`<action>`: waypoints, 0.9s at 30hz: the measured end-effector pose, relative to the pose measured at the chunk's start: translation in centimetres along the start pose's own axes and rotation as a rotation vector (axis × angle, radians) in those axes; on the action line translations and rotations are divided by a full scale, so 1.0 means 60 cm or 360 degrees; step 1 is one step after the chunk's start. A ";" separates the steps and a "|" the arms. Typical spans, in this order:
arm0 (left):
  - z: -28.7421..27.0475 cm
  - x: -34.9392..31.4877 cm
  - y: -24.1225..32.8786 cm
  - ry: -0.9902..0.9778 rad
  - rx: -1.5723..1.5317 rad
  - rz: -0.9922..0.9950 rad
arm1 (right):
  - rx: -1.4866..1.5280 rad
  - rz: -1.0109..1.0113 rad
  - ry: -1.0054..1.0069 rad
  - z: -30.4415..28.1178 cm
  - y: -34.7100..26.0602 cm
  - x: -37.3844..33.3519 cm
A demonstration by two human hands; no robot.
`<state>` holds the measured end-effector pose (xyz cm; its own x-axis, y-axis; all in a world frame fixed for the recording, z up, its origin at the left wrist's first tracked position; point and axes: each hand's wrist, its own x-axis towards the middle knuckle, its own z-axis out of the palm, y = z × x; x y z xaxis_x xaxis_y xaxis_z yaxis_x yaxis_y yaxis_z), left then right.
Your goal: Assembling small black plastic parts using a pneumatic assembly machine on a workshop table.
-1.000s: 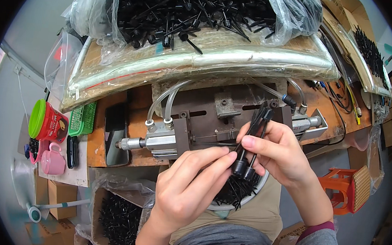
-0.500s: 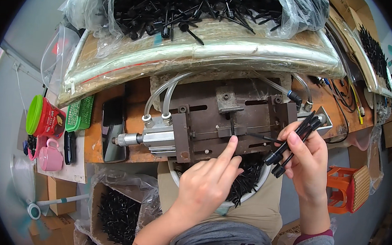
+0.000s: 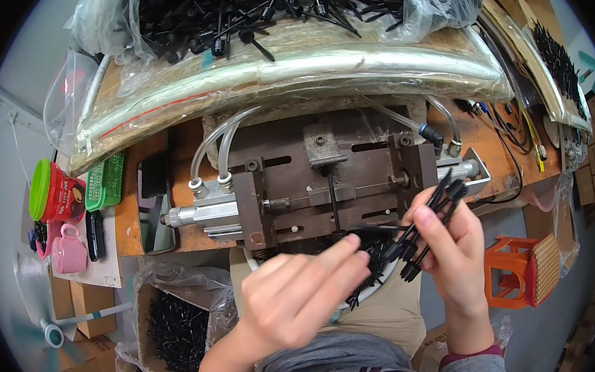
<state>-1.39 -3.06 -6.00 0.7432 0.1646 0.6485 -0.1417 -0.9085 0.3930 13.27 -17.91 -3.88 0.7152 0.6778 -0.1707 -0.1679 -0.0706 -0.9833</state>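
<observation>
My right hand (image 3: 454,251) is closed around a small bundle of black plastic sticks with thicker ends (image 3: 420,241). One thin stick juts left from the bundle toward my left hand. My left hand (image 3: 303,295) reaches over the front of the fixture, fingers stretched out and its thumb hidden. Its fingertips are close to the lower end of a black rod (image 3: 333,199), which lies slanted across the brown metal fixture (image 3: 281,220) below a small steel block (image 3: 323,146). Whether they touch the rod is unclear.
Behind the fixture a plastic-wrapped tray (image 3: 286,70) bears a heap of black parts (image 3: 206,11). Clear air hoses (image 3: 225,149) feed a cylinder (image 3: 215,214). A phone (image 3: 153,202), pink cup (image 3: 68,253) and green basket (image 3: 105,181) stand left; an orange stool (image 3: 514,273) right.
My left hand has drawn back toward me from the fixture's middle, more fingers extended. The rod now shows longer and slanted toward me. My right hand still holds the bundle. The whole view has shifted slightly.
</observation>
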 end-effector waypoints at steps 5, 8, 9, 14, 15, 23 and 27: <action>-0.008 0.012 0.003 -0.0068 -0.0185 0.0133 | 0.0039 0.0204 -0.0249 0.017 -0.010 -0.003; -0.024 0.002 0.008 -0.0100 -0.0341 -0.0007 | -0.0012 0.0097 -0.0113 0.021 -0.010 0.001; -0.028 -0.004 0.011 -0.0100 -0.0398 -0.0064 | -0.0070 0.0047 -0.0010 0.017 -0.011 0.001; 0.004 -0.016 -0.003 -0.0106 0.0101 -0.0220 | 0.0026 -0.0116 0.0181 0.007 0.001 0.001; 0.013 -0.016 -0.009 -0.0149 0.0146 -0.0202 | 0.0026 -0.0108 0.0180 0.010 0.002 0.001; 0.025 0.002 -0.015 -0.0373 0.0323 -0.0272 | 0.0134 -0.0071 0.0194 0.007 0.014 -0.001; 0.017 0.007 -0.013 -0.0423 0.0290 -0.0287 | 0.0151 -0.0080 0.0200 0.011 0.012 -0.005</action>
<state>-0.29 -2.67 -6.67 0.8929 0.2444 0.3781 0.1079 -0.9315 0.3474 12.49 -17.69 -4.51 0.8026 0.5813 -0.1340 -0.1887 0.0344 -0.9814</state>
